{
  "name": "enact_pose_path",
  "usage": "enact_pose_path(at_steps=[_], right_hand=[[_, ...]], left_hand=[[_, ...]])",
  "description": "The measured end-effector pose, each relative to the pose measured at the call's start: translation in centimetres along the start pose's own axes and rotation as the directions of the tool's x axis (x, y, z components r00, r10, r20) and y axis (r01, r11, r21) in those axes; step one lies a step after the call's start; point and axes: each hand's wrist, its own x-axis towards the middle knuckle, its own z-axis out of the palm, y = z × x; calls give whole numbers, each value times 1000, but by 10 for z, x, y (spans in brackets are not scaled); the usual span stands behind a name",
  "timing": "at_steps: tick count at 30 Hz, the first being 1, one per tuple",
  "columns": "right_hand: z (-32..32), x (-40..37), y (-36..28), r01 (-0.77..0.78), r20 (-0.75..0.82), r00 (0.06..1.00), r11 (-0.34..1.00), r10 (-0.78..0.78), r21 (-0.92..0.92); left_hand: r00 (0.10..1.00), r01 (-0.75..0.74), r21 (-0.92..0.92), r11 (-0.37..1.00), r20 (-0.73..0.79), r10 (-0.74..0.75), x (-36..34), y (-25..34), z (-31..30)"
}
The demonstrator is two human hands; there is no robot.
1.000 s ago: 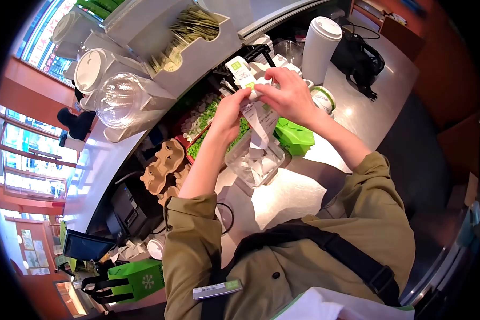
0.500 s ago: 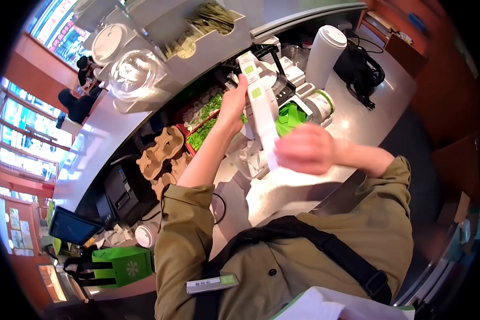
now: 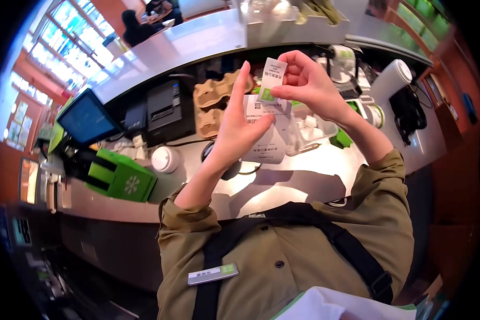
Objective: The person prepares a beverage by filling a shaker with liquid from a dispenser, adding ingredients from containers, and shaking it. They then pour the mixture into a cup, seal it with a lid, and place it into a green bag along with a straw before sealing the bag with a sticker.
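Both hands raised over the steel counter [image 3: 298,184]. Right hand [image 3: 306,82] pinches small label [image 3: 271,80] by its lower edge; left hand [image 3: 239,125] holds larger receipt [image 3: 269,136] just below the label. Green bag [image 3: 121,178] left of the receipt.

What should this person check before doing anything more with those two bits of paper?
1. Right hand pinches the slip between thumb and fingertips: ok.
2. Left hand has a grip on the receipt, thumb across its front: ok.
3. Slip fully free of the receipt: cannot tell, as the slip's lower end overlaps the receipt's top edge.
4. Slip's print is readable: cannot tell, too small.
5. Both papers are held up off the counter: ok.
6. Printer and cup carriers stand apart from the hands: ok.
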Motion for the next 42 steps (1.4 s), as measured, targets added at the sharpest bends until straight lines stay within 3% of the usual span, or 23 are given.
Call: enact_pose_path(at_steps=[1, 2, 5, 9, 10, 12, 14, 16, 17, 18, 19, 20, 22, 24, 26, 28, 30, 32, 34, 37, 38, 40, 42], right_hand=[[15, 7, 2, 17, 19, 1000, 999, -16, -30], [31, 13, 3, 34, 40, 999, 998, -32, -58], [87, 28, 13, 156, 84, 985, 982, -148, -106], [174, 49, 28, 449, 235, 890, 844, -392, -293], [194, 54, 30, 549, 355, 825, 773, -440, -319], [246, 67, 23, 630, 440, 760, 710, -479, -314], [289, 89, 32, 581, 372, 791, 786, -485, -211], [317, 112, 57, 455, 400, 843, 872, -358, -179], [328, 121, 72, 444, 468, 841, 841, -273, -307], [342, 125, 102, 335, 522, 836, 910, -168, -244], [355, 121, 103, 263, 580, 814, 870, 32, -417], [369, 115, 115, 284, 580, 807, 793, 105, -539], [393, 103, 134, 327, 512, 856, 691, 72, -645], [406, 107, 149, 300, 416, 909, 692, 0, -656], [404, 132, 199, 437, 390, 887, 720, -247, -538], [400, 159, 194, 210, 469, 875, 967, -119, -146], [396, 182, 163, 134, 565, 825, 968, 11, -214], [399, 201, 156, 471, 521, 826, 770, -214, -431], [408, 206, 144, 396, 453, 862, 861, -228, -320], [410, 192, 123, 246, 369, 910, 962, -187, -119], [410, 191, 120, 357, 348, 887, 928, -302, -104], [421, 184, 106, 534, 363, 823, 811, -436, -237], [442, 172, 90, 484, 302, 871, 777, -387, -401]], left_hand=[[1000, -5, -56, 998, 3, 5, -12, 2, -12], [991, -115, 44, 992, -59, 118, -22, 5, -22], [971, -196, 117, 974, -116, 209, -60, 6, -62], [929, -92, 35, 995, -356, 98, -129, 21, -114], [880, -7, 140, 990, -470, 72, -148, 25, -131], [762, 67, 149, 987, -646, 46, -185, 18, -163], [618, -27, 36, 999, -785, 46, -222, 11, -192], [481, 94, 254, 963, -858, 180, -268, -3, -242], [505, -29, 143, 989, -852, 138, -291, 1, -272], [539, -137, 17, 990, -838, 89, -307, 4, -301], [618, -153, -54, 987, -784, 53, -309, -2, -331], [691, -155, -135, 979, -723, 9, -309, -13, -363], [808, -129, -326, 936, -583, -92, -308, -35, -412], [947, -67, -232, 970, -320, -11, -299, -49, -427], [959, -38, -66, 997, -282, 18, -308, -49, -428], [954, 45, 30, 999, -298, -34, -314, -33, -403], [942, 29, 60, 998, -336, -7, -313, -27, -379], [913, -25, 0, 1000, -408, 23, -307, -37, -363], [850, -13, 20, 1000, -527, 21, -299, -40, -343], [744, -65, -164, 984, -665, -62, -291, -43, -334], [721, -101, -204, 974, -689, -70, -288, -44, -337], [717, -8, -138, 990, -691, -91, -294, -55, -348], [745, -10, -137, 991, -662, -84, -295, -52, -356]])
